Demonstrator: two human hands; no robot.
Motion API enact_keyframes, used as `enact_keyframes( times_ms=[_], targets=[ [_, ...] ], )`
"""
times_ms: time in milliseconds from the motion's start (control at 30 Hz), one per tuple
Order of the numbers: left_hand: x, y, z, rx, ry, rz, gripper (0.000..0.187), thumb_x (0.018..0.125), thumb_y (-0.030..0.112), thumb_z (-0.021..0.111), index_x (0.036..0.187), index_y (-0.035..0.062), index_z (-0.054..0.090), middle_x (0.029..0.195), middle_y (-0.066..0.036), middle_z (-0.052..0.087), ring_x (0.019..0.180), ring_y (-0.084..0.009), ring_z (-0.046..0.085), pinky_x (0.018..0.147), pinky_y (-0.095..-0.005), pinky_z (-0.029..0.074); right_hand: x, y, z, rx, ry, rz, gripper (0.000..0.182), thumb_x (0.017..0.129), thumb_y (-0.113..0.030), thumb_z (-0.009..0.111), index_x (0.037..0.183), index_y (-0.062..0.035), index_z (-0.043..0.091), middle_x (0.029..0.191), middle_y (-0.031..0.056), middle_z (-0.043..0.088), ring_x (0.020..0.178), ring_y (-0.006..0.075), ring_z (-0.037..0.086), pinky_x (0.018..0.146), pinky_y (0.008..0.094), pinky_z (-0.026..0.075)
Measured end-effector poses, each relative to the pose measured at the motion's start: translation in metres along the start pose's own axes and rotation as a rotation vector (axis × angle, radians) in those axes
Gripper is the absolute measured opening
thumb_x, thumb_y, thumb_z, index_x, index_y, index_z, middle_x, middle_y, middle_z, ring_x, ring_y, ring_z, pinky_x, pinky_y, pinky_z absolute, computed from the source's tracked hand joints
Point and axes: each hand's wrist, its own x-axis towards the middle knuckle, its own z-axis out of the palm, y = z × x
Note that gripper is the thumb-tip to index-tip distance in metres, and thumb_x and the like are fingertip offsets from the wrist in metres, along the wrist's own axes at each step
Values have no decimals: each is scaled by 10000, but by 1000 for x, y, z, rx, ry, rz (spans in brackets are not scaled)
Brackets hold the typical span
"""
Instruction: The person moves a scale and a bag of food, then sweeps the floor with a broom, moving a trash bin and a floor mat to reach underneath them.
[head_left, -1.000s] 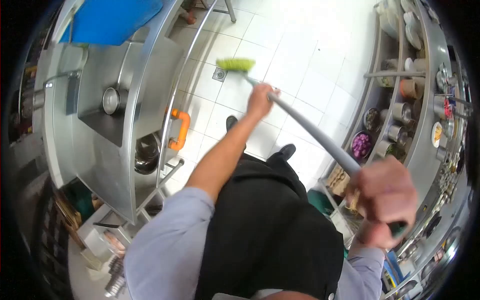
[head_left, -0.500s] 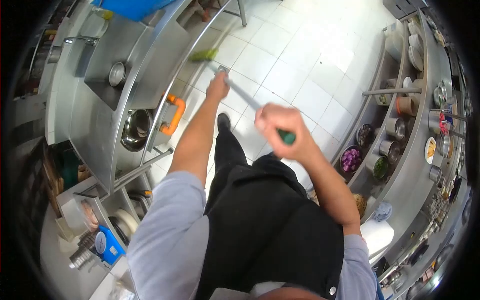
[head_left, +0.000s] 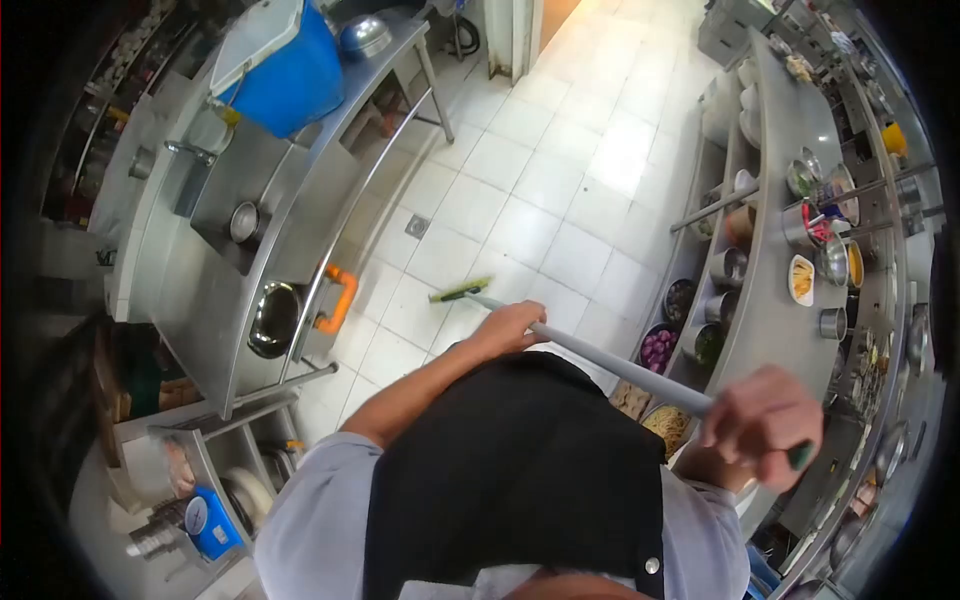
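Observation:
A broom with a long grey handle (head_left: 625, 373) slants across the front of my body in the head view. Its yellow-green head (head_left: 462, 289) rests on the white floor tiles. Partway down the handle, my left hand (head_left: 510, 330) is closed around it. My right hand (head_left: 762, 428) grips the upper end at the right, and a bit of the green tip shows by the fingers.
A steel sink counter (head_left: 190, 350) with a blue bucket (head_left: 290, 85) runs along the left. An orange pipe (head_left: 342, 300) juts from beneath it. On the right is a long steel counter (head_left: 765, 330), with a bowl of purple onions (head_left: 657, 348) on its lower shelf. A drain (head_left: 417, 226) lies in the floor.
The broom has swung from ahead of me to a more sideways slant. Its head has come closer, away from the sink counter. My right hand has moved right and down; my left is nearer my body.

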Motion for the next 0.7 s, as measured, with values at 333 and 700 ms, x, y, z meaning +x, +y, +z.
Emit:
enact_keyframes(
  times_ms=[333,700],
  targets=[
    [19,155,-355,179,1019,475,131,1035,133,601,1107,74,693,1363,-219,676,1333,-376,605,1138,-502,467,-15,-34,-78,-377,493,106,618,1102,-555,482,748,-49,505,646,83,504,566,238,564,537,368,485],
    [62,205,-527,875,1369,1036,665,1094,590,388,1610,172,356,1682,-166,317,1555,-321,309,1284,-486,273,149,138,-190,-213,805,436,530,1128,-459,479,818,-32,532,702,47,435,797,230,645,550,403,686]
  ],
)
